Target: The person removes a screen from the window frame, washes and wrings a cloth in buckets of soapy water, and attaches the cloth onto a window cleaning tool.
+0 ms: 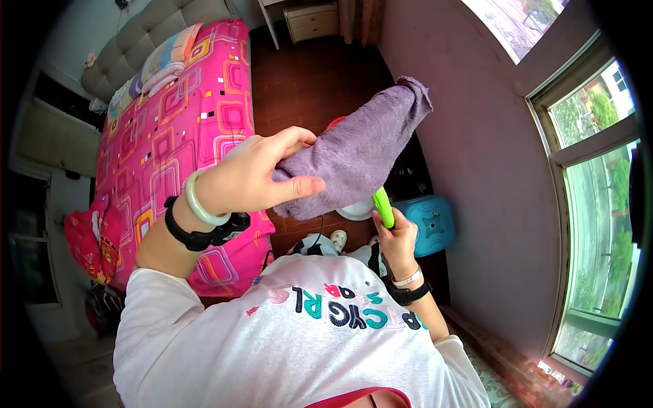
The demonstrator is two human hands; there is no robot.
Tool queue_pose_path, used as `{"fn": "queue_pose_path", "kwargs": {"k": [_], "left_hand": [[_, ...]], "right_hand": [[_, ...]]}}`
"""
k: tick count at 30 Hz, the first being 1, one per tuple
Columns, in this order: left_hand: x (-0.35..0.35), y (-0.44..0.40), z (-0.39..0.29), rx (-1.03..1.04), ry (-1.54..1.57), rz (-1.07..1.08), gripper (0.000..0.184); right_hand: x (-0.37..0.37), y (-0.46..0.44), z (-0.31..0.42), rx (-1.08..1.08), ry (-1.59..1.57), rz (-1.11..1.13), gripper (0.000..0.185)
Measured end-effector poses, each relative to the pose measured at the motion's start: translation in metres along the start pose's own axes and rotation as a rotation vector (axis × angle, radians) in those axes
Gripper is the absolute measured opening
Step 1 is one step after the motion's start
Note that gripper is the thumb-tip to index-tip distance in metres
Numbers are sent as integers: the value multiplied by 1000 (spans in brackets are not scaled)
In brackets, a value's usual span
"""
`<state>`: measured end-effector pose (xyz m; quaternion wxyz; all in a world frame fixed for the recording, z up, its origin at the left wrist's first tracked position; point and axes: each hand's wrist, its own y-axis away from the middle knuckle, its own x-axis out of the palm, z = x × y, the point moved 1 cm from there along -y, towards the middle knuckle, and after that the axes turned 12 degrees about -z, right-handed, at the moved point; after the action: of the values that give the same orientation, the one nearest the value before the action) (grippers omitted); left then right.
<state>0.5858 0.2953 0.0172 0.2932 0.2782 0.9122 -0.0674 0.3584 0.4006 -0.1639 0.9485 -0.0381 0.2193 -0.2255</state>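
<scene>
A fuzzy purple cloth [360, 146] stretches across the middle of the view, draped over something long that it hides. My left hand [262, 170] holds its near left end, thumb on top and the other fingers partly hidden at the edge. My right hand [398, 238] is closed around a bright green handle [383, 207], which runs up behind the cloth. Whatever the handle joins to is covered.
To the left stands a bed with a pink patterned cover [204, 129]. A blue plastic stool [432, 224] and a white basin-like rim [355, 211] are below the cloth. Windows [592, 204] line the right wall [469, 149]. A drawer cabinet [311, 22] stands at the back.
</scene>
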Motion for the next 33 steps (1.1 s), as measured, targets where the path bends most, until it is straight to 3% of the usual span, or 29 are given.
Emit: {"fn": "queue_pose_path", "kwargs": {"k": [3, 6, 13, 16, 17, 21, 24, 25, 26, 28, 33], "left_hand": [[0, -14, 14, -139, 48, 46, 45], [4, -23, 26, -320, 376, 128, 45], [18, -31, 46, -268, 608, 112, 36], [17, -37, 37, 105, -144, -115, 36], [21, -36, 27, 68, -9, -181, 33], [14, -30, 8, 505, -230, -304, 28], [7, -12, -23, 738, -481, -444, 59], [13, -6, -27, 769, -650, -500, 83], [18, 6, -41, 629, -696, -432, 75], [25, 4, -43, 772, -823, -448, 54], [19, -5, -29, 703, -621, -593, 40]], "right_hand": [[-2, -3, -5, -19, 71, 6, 21], [-1, -1, -13, -33, 46, -3, 23], [-6, -4, -7, -29, 27, -7, 24], [-3, -4, -8, -9, 2, -11, 26], [-3, -5, -8, 5, 5, -9, 26], [-4, -6, -4, 57, -59, -18, 22], [-7, -11, 8, 75, -121, -54, 16], [-7, -13, 9, 96, -136, -66, 14], [-7, -14, 9, 114, -150, -73, 13], [-6, -16, 12, 132, -168, -78, 11], [-4, -19, 17, 113, -190, -66, 11]]}}
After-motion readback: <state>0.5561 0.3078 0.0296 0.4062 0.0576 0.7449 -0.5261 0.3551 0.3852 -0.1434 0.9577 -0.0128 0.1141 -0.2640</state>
